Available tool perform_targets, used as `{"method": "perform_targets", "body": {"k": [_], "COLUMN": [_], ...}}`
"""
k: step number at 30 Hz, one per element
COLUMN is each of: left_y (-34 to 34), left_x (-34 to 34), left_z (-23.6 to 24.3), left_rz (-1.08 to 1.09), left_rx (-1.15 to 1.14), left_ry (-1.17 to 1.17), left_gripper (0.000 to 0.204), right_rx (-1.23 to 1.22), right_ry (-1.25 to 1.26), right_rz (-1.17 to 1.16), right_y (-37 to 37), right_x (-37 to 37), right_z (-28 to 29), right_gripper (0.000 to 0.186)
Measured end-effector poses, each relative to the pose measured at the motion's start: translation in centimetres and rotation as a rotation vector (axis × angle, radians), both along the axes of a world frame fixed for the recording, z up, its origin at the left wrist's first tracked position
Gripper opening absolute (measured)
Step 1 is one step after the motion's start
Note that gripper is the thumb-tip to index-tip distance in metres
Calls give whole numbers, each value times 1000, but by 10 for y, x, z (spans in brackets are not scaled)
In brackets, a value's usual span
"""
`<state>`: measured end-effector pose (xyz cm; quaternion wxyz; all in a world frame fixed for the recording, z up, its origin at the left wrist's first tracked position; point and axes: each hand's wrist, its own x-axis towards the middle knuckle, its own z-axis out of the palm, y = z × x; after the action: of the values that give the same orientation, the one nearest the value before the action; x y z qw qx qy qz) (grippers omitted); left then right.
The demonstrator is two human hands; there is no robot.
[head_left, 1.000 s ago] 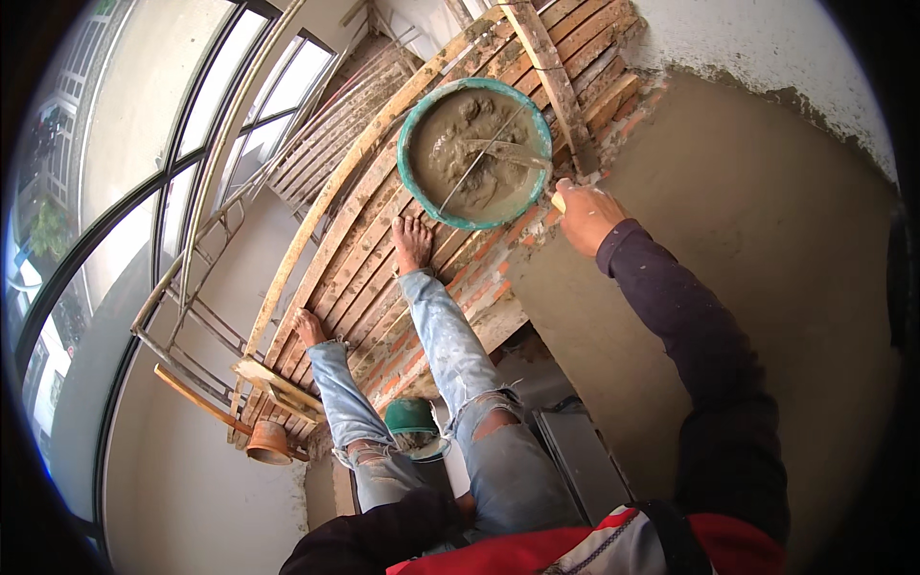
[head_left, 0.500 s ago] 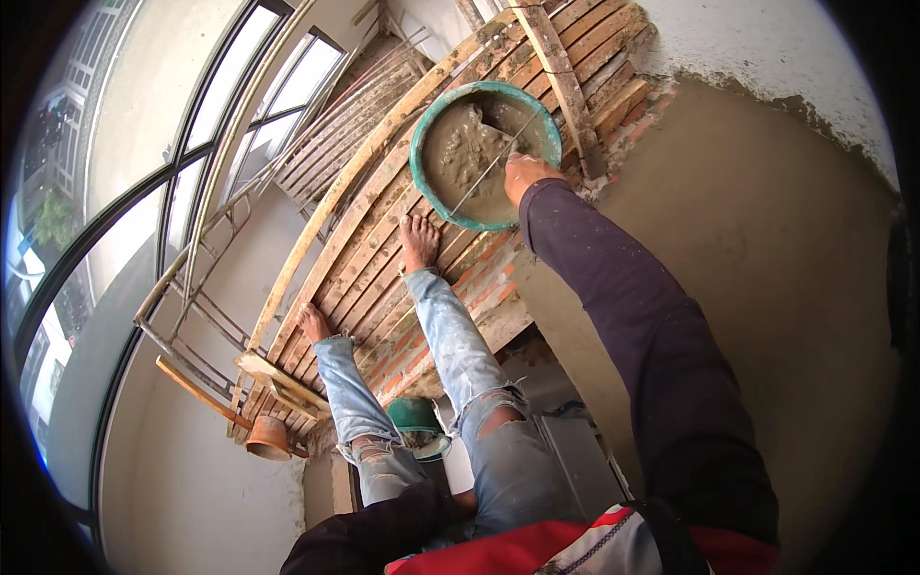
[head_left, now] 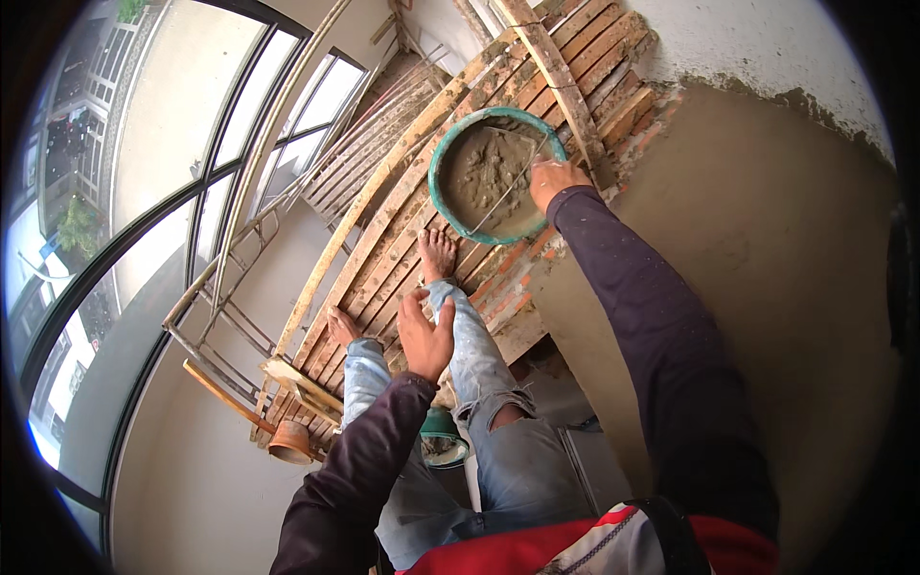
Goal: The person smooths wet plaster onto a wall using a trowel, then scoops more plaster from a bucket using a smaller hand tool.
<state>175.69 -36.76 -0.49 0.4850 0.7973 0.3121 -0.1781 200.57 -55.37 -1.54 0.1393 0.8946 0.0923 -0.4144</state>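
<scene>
A round green tub (head_left: 437, 196) full of wet grey mortar (head_left: 484, 177) stands on the wooden planks ahead of me. My right hand (head_left: 558, 182) is closed at the tub's right rim, gripping what looks like a plastering trowel (head_left: 510, 189). Its thin straight edge runs slanting across the mortar; the handle is hidden in my fist. My left hand (head_left: 425, 335) hangs in the air over my lower legs, empty, its fingers apart and slightly curled.
My bare feet rest on the slatted plank platform (head_left: 383, 259). Metal scaffold rails (head_left: 216, 287) and a window wall lie left. Fresh mortar coats the wall (head_left: 728, 240) at right. An orange pot (head_left: 290, 441) and a green bucket (head_left: 443, 436) sit lower down.
My left hand has risen from near my lap to above my shins. My right hand stays at the tub, with the trowel shifted slightly over the mortar. The whole view has moved a little.
</scene>
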Motion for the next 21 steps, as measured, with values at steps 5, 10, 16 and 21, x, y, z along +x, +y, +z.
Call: {"method": "perform_targets", "body": {"k": [5,10,16,21], "left_y": [-30,-70,-105,-118], "left_x": [167,198,197,206], "left_z": [-7,-20,20,23], "left_rz": [-183,-375,-265,-243], "left_rx": [-58,-564,-246,-194], "left_ry": [-305,101,71,46], "left_gripper": [64,51,51,50], "right_rx": [126,167,169,248], "right_ry": [67,96,0,-61], "right_rz": [-339,-200,-412,-474], "right_y": [16,-35,-63,-74], "right_x": [-39,-67,-88,-89], "right_z": [-42,-25,38,46], "right_gripper": [26,27,29,30]}}
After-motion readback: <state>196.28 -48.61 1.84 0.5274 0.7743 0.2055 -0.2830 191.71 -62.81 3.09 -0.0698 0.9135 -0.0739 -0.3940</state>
